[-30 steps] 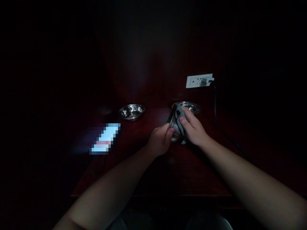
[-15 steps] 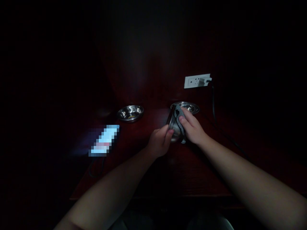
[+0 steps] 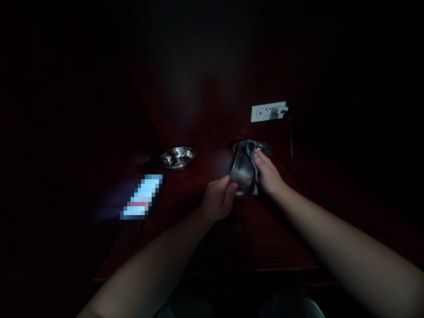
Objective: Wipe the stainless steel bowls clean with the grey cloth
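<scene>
A shiny metal bowl [image 3: 243, 173] is tipped on its side above the dark red table, its mouth turned to the left. My left hand [image 3: 218, 197] is closed on the bowl's rim, with the thumb on the outer wall. My right hand [image 3: 269, 173] grips a grey patterned cloth [image 3: 252, 161] and presses it against the bowl's outer side. The right fingers are partly hidden behind the cloth. Just behind the held bowl, a metal dish [image 3: 265, 147] rests on the table, partly covered by it.
Another metal bowl [image 3: 178, 158] with something yellowish inside stands at the left. A lit phone [image 3: 142, 196] lies nearer, its screen blurred, with a cable below. On the back wall is a socket [image 3: 265, 112] with a plug; its black cord [image 3: 291, 141] runs down to the right.
My right hand and the cloth have shifted slightly right along the bowl's outside, showing more of the metal. My left hand keeps its hold. The whole view has drifted slightly.
</scene>
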Available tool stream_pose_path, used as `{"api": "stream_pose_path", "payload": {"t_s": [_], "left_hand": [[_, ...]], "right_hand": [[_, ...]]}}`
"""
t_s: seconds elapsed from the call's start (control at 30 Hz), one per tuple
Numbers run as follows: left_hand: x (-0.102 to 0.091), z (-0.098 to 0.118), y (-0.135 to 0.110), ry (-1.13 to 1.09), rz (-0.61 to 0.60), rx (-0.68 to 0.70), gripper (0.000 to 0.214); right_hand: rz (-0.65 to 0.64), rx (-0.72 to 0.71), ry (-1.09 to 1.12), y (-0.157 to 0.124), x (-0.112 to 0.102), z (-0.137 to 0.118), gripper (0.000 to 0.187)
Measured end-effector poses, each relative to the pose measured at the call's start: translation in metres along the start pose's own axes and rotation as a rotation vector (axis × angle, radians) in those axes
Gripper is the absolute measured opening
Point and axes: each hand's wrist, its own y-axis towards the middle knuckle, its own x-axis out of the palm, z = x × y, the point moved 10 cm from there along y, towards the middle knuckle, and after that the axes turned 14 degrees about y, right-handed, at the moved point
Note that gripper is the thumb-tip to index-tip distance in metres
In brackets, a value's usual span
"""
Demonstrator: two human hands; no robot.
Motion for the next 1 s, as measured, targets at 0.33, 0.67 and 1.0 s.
{"api": "stream_pose_path", "payload": {"t_s": [0.33, 0.67, 1.0], "left_hand": [[0.001, 0.009, -0.001, -0.094, -0.038, 0.113, 0.033], [0.006, 0.006, 0.002, -0.104, -0.093, 0.121, 0.031], [0.012, 0.001, 0.004, -0.084, -0.146, 0.128, 0.03]], "right_hand": [[-0.034, 0.286, 0.364, -0.005, 0.021, 0.021, 0.062], [0.15, 0.415, 0.532, -0.012, 0.01, 0.033, 0.044], [0.091, 0.356, 0.422, -0.01, 0.006, 0.035, 0.051]]}}
